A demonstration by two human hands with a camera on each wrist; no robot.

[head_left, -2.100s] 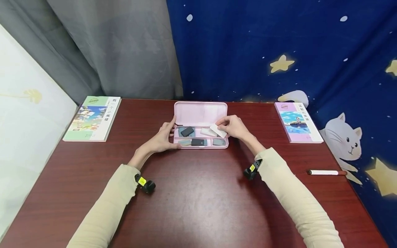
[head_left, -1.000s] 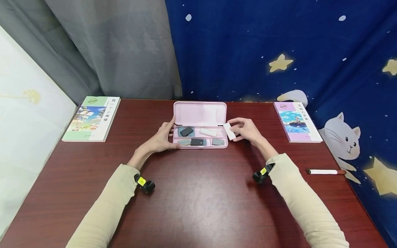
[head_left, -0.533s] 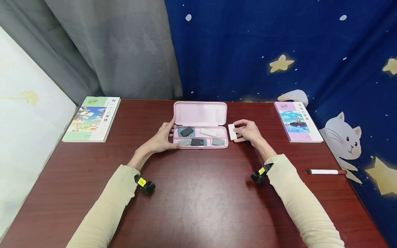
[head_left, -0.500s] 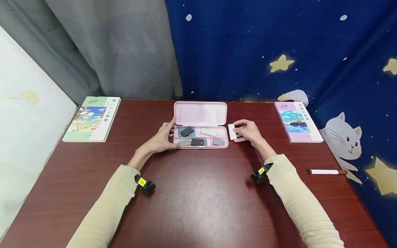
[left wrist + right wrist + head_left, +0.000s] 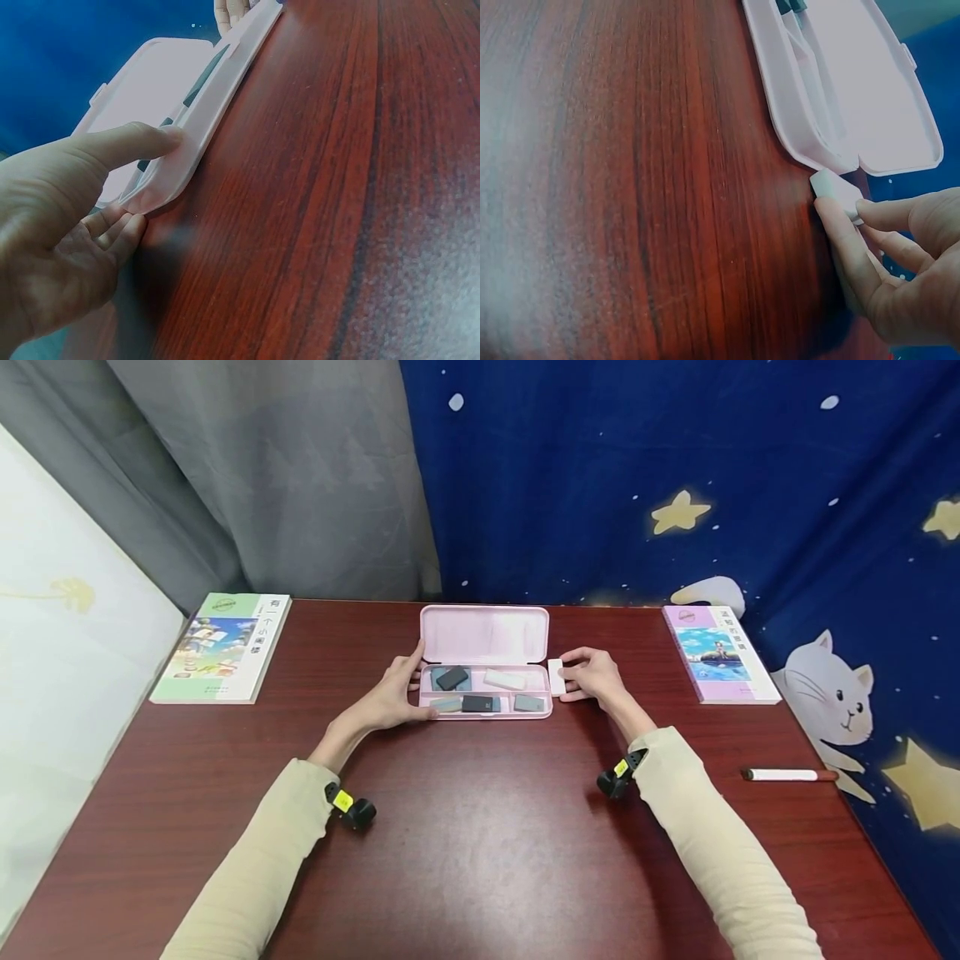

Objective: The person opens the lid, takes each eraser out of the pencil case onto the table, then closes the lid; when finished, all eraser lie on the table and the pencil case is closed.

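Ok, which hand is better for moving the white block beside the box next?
Probably the right hand: it pinches that block. The left hand holds the left end of the box.

Pencil case (image 5: 484, 637) on table (image 5: 480, 852) between 2 books (image 5: 221, 652), block (image 5: 555, 682) just right of it, marker (image 5: 787, 775) before right book (image 5: 716, 656).

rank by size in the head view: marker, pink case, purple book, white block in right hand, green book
1. Pink case, lid open
2. Green book
3. Purple book
4. Marker
5. White block, partly covered by the right hand
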